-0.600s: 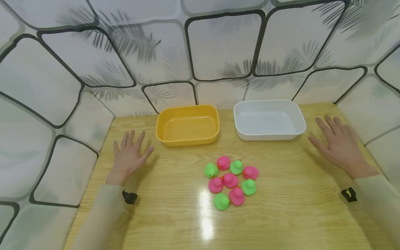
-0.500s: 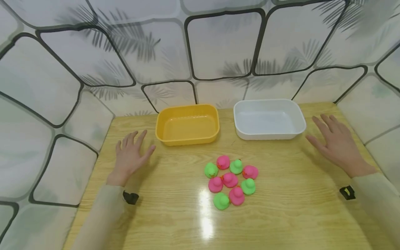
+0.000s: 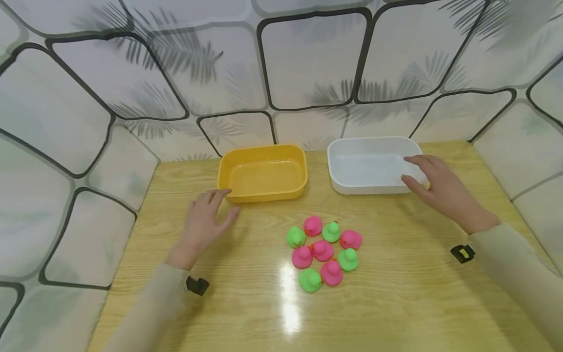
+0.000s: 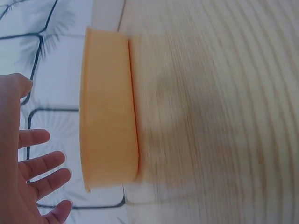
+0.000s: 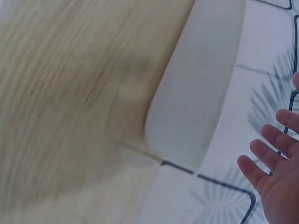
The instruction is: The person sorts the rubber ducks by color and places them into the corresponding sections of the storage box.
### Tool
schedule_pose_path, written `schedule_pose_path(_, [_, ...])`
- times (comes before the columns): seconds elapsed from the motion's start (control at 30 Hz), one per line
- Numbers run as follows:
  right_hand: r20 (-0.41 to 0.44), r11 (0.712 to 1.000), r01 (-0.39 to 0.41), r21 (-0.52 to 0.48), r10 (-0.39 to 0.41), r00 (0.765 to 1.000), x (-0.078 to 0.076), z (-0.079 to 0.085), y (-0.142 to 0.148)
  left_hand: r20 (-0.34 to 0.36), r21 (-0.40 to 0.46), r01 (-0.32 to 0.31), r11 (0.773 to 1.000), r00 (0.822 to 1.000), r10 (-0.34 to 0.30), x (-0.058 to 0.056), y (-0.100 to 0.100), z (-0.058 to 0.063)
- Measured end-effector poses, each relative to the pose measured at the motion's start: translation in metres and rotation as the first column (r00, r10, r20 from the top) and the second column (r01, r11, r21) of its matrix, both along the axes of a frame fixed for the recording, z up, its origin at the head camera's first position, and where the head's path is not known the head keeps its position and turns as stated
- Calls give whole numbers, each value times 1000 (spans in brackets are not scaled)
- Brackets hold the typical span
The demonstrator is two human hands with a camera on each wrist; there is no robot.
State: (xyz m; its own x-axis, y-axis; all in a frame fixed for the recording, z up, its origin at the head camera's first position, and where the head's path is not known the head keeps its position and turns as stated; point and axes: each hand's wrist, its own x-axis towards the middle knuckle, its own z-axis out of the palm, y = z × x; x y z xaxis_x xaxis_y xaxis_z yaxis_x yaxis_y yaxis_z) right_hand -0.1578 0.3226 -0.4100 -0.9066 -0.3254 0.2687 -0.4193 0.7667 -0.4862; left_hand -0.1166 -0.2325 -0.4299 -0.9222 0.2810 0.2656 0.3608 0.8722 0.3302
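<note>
My left hand (image 3: pixel 203 226) hovers by the near left corner of a yellow plastic tub (image 3: pixel 264 194), its fingers loosely bent and holding nothing. In the left wrist view the fingers spread apart from the side of the yellow tub (image 4: pixel 108 107). My right hand (image 3: pixel 444 188) is over the right end of a white tub (image 3: pixel 365 189), thumb and fingers parted, nothing between them. The right wrist view has the hand (image 5: pixel 278 168) apart from the white tub's side (image 5: pixel 196 79). Pink toy ducks (image 3: pixel 322 250) and green toy ducks (image 3: pixel 348 259) sit grouped in front of the tubs.
Both tubs stand side by side at the back of the wooden table (image 3: pixel 387 298). Behind them rises a wall covering (image 3: pixel 314 58) with stone and leaf print, which also runs along both sides. A bright reflection shows on the tabletop below the ducks.
Both hands have moved inward: the left one right toward the yellow tub, the right one left over the white tub's end. Tubs and ducks stay in place; the view shifts slightly.
</note>
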Motion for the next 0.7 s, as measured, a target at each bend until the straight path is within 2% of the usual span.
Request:
schedule_pose_path(0.17, [-61, 997, -73, 1, 73, 995, -11, 2, -22, -43, 53, 104, 993, 994, -102, 6, 22, -2])
schedule_pose_path(0.4, [-92, 987, -160, 15, 161, 983, -22, 3, -51, -65, 108, 229, 968, 973, -223, 20, 48, -9])
schedule_pose_path(0.53, [-65, 983, -182, 31, 184, 981, -28, 6, -66, -70, 111, 286, 952, 958, -279, 27, 63, -13])
schedule_pose_path(0.7, [8, 980, -195, 44, 195, 981, -35, 10, -82, -67, 97, 344, 934, 939, -338, 35, 78, -18])
